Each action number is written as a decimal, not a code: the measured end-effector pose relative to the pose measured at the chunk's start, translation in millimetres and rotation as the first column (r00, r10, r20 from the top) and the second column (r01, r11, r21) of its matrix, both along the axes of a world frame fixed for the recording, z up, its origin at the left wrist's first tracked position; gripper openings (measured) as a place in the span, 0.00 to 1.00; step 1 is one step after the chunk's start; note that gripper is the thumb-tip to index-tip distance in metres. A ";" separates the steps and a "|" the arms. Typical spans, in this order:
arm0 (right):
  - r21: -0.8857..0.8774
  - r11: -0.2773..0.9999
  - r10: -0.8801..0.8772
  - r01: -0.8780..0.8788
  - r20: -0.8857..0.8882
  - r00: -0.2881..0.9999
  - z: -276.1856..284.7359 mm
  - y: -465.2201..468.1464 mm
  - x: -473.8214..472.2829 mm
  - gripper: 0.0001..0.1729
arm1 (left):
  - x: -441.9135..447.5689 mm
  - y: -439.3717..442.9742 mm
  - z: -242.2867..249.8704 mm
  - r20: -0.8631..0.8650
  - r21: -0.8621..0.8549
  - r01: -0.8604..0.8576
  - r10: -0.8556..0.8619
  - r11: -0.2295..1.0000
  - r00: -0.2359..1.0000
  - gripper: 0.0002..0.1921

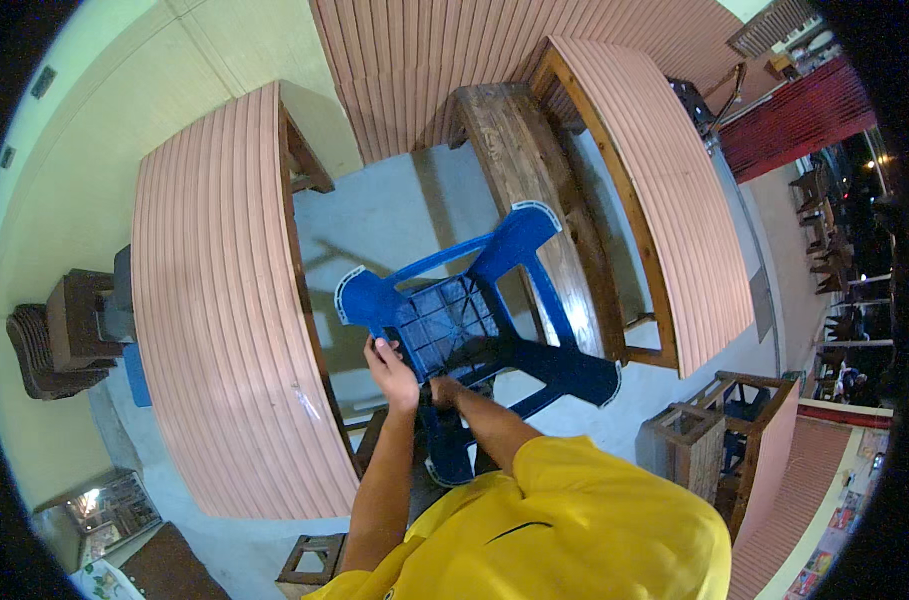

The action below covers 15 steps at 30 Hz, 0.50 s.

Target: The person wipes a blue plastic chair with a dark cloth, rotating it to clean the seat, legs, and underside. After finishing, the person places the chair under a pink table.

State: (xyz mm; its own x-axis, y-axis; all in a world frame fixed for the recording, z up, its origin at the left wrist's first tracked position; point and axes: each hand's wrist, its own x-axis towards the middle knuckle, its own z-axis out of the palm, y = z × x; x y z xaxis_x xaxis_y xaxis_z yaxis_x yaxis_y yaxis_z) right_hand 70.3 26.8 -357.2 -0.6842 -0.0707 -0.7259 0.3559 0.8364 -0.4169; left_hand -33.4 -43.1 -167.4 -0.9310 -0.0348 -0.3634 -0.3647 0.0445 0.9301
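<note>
A blue plastic stool (454,322) is held upside down in front of me, its ribbed underside and splayed legs facing up. My left hand (390,373) grips the stool's near left edge, the thumb and fingers around a rail beside one leg. My right hand (445,391) is at the near side of the stool, just right of my left hand; its fingers are partly hidden, and it appears closed on the stool's edge. Below the stool's far right side lies a long wooden bench (529,172).
A table with a slatted pinkish top (221,300) stands at left, and a similar table (649,172) at right beyond the bench. Stacked brown chairs (41,352) are by the left wall. Wooden stools (687,431) stand at lower right, another wooden stool (312,559) at lower left.
</note>
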 end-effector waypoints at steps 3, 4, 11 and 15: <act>-0.030 0.997 0.076 -0.072 0.130 0.989 51.0 7.8 -4.9 0.25 | 2.2 -3.5 -0.7 -0.004 -0.038 -0.006 0.005 0.999 1.000 0.26; -0.025 0.997 0.072 -0.069 0.137 0.988 78.3 13.2 -5.8 0.25 | 1.3 -3.9 -1.6 -0.029 -0.026 -0.002 0.001 1.000 1.000 0.26; -0.210 0.963 0.110 -0.168 -0.263 0.959 306.8 34.2 13.5 0.28 | 0.6 0.1 -5.4 -0.091 -0.101 -0.031 0.021 0.994 0.996 0.27; -0.423 0.884 0.138 -0.199 -0.170 0.976 380.4 42.3 11.6 0.26 | 0.3 0.6 -6.8 -0.070 -0.134 -0.018 0.009 0.991 0.998 0.29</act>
